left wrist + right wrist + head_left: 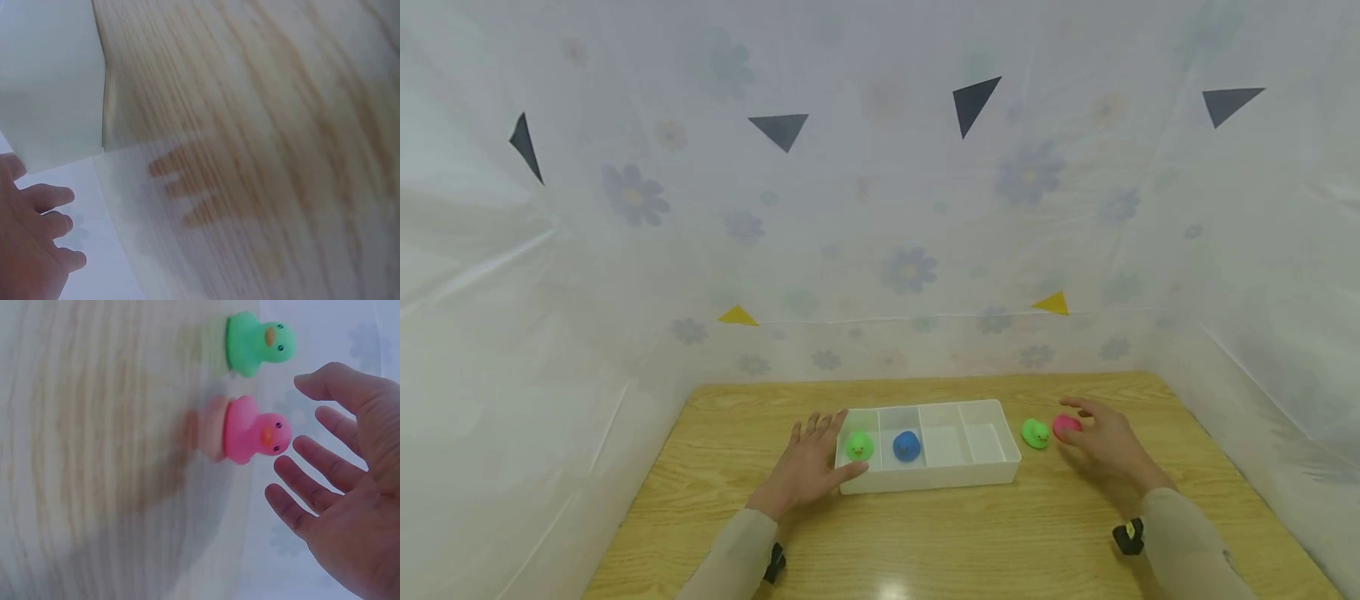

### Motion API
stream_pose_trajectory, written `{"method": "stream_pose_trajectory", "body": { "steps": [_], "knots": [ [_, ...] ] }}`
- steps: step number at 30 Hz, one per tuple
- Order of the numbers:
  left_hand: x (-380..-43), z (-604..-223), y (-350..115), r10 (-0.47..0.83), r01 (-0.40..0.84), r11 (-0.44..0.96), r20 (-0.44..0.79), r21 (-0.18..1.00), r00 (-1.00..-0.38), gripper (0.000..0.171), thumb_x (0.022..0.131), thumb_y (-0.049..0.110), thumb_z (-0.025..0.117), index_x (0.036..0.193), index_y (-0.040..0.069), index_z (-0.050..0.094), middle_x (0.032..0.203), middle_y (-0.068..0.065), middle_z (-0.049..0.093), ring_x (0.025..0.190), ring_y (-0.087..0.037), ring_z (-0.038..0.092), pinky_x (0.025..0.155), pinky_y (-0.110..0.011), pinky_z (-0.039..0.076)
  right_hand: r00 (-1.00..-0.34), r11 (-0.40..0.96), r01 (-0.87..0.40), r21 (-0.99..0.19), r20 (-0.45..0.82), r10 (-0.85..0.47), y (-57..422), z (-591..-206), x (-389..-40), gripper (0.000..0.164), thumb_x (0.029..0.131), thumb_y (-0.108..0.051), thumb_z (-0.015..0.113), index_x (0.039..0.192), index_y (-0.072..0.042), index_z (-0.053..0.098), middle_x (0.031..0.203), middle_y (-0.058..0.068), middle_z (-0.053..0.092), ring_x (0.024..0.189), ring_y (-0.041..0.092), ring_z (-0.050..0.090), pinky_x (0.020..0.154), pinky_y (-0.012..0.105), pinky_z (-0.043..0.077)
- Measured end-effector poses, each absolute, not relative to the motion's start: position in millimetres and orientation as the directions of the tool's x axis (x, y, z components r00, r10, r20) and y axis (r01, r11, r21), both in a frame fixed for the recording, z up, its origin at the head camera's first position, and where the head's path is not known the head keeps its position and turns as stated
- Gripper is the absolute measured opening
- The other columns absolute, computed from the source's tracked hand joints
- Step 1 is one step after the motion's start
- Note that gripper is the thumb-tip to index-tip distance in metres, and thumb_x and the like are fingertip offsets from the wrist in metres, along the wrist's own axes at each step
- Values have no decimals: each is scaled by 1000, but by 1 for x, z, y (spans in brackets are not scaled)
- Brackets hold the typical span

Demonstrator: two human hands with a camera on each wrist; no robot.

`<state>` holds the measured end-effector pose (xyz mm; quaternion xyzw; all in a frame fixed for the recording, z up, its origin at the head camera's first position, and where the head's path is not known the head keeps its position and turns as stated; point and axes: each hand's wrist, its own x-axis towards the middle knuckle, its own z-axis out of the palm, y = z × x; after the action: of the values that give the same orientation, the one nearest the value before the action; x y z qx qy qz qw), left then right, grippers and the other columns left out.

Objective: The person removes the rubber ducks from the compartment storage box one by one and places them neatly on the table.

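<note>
Right hand (1107, 442) at the pink duck (1065, 427), left hand (808, 468) at the tray (928, 477)
Right fingers spread, pinching nothing, close by the pink duck, which stands on the table (955, 542) beside a green duck (1035, 433), right of the tray; left fingers spread at the tray's left end, whose two leftmost compartments hold a second green duck (860, 446) and a blue duck (906, 446)

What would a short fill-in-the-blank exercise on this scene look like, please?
The white tray has ____ compartments.
The white tray holds a green duck and a ____ one.
Outside it, a pink duck sits beside a ____ one.
The hand nearest the pink duck is the person's ____ hand.
Missing words: four; blue; green; right.
</note>
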<state>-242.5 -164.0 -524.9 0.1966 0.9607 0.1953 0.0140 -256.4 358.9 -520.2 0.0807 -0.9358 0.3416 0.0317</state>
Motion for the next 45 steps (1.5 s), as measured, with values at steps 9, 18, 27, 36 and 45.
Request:
{"method": "stream_pose_trajectory", "body": {
  "steps": [9, 18, 27, 36, 45],
  "knots": [
    [-242, -524, -164, 382, 374, 845, 59, 382, -922, 105, 94, 80, 52, 171, 15, 20, 169, -22, 36, 160, -50, 20, 127, -73, 12, -970, 758, -241, -607, 176, -168, 343, -504, -257, 55, 101, -22, 71, 149, 0, 55, 150, 32, 54, 130, 53, 55, 102, 73, 47],
    [-243, -527, -164, 379, 375, 844, 70, 382, -923, 105, 94, 82, 51, 171, 18, 19, 169, -22, 35, 161, -49, 19, 128, -72, 11, -933, 758, -349, -551, 279, -228, 323, -491, -259, 50, 97, -15, 76, 143, 0, 62, 140, 30, 63, 122, 50, 62, 98, 68, 53],
    [-244, -527, -164, 384, 379, 834, 72, 400, -921, 105, 94, 82, 52, 171, 17, 20, 169, -21, 35, 161, -47, 21, 127, -71, 16, -909, 727, -412, -549, 308, -282, 300, -483, -260, 47, 98, -14, 74, 143, -2, 62, 140, 29, 63, 122, 51, 62, 93, 67, 56],
    [-244, -528, -163, 383, 385, 838, 86, 387, -920, 106, 94, 82, 52, 170, 16, 22, 169, -23, 34, 160, -49, 20, 128, -72, 13, -894, 708, -446, -547, 312, -322, 279, -475, -256, 50, 99, -14, 74, 145, -2, 60, 142, 25, 63, 123, 48, 62, 97, 66, 55],
    [-243, -528, -163, 387, 395, 848, 95, 353, -917, 105, 94, 81, 51, 170, 15, 21, 170, -25, 31, 161, -49, 18, 128, -72, 11, -869, 677, -494, -546, 326, -371, 249, -473, -256, 50, 98, -22, 77, 143, -4, 64, 139, 19, 67, 120, 42, 65, 94, 59, 57]
  ]
}}
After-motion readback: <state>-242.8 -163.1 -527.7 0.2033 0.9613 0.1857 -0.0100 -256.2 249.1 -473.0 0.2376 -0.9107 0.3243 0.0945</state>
